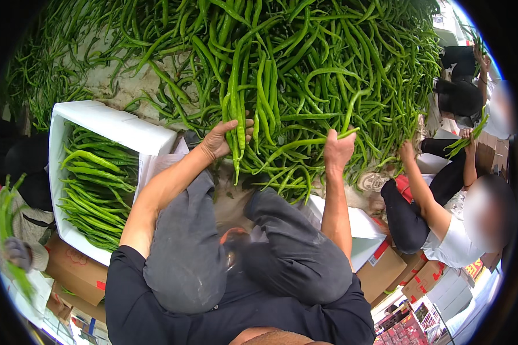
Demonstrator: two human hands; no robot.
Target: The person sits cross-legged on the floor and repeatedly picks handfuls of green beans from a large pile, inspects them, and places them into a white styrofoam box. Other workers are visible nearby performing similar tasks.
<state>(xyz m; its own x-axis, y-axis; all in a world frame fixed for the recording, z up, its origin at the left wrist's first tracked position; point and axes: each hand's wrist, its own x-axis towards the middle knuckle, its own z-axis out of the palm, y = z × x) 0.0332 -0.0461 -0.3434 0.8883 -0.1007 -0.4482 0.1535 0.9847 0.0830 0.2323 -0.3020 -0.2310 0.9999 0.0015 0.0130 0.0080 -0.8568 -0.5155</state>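
My left hand (220,139) is closed round a bunch of long green chili peppers (235,112), whose tips hang below the fingers. To its right, my right hand (340,151) grips a green chili pepper (310,141) that stretches left from the fist; another pepper rises above the same hand. Both hands are over the near edge of a large pile of green chili peppers (328,51). Left of my left forearm, a white foam box (108,125) lies open toward me, with peppers (99,189) laid in rows inside.
A second white foam box (364,228) stands by my right forearm. Cardboard boxes (75,267) lie at lower left, more (382,269) at lower right. People sit at the right, one with a hand (408,151) at the pile. A gloved hand (18,252) at far left holds peppers.
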